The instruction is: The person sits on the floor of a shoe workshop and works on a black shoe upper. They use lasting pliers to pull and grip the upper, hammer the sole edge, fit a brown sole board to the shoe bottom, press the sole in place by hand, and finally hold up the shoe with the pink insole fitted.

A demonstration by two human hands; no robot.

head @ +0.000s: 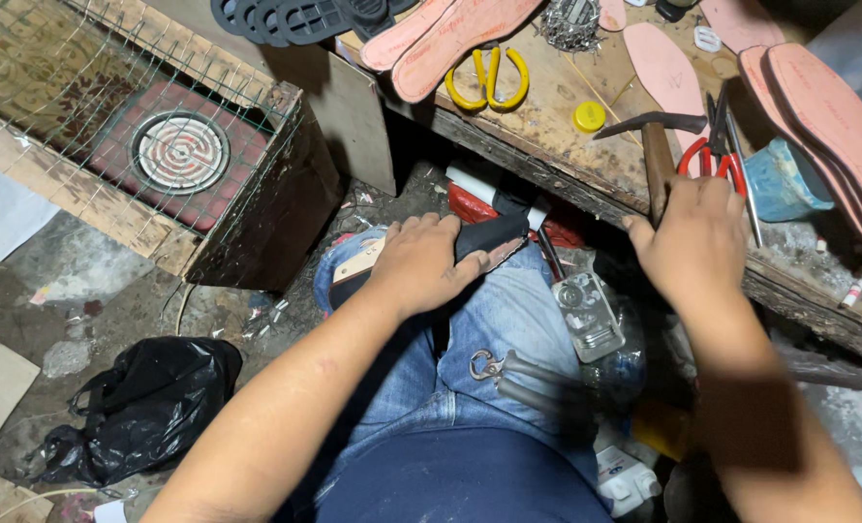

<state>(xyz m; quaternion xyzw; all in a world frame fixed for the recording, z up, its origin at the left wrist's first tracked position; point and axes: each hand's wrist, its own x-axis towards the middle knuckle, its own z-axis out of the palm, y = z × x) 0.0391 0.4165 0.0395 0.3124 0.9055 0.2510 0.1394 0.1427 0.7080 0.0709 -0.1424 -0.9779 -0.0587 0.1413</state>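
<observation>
A: What is each hand doing?

B: The left hand [419, 263] is closed over a black shoe upper [489, 235] mounted on a pale wooden last [361, 261], pressing it down on the person's left knee. The right hand [699, 237] is up at the edge of the tabletop [547, 116], resting on the wooden handle of a hammer [656, 145]. Its fingers curl over the handle, but I cannot tell whether they have closed on it.

A: How far along does the shoe look?

B: Early, I would judge. The upper sits over the last, yet no sole is on it. Several pink insoles [455, 34] lie loose on the tabletop, and black outsoles [295, 17] are stacked at the top edge, none of them attached.

A: Anything else within reach?

B: Pliers [508, 373] lie across the jeans on the lap. Yellow scissors [489, 82] and red-handled scissors [710, 155] are on the tabletop, the red pair just beside the hammer, with a small yellow cap [589, 116] between the 2. A heater coil in a wire-covered wooden box [179, 152] stands to the left, and a black plastic bag [145, 402] is on the floor.
</observation>
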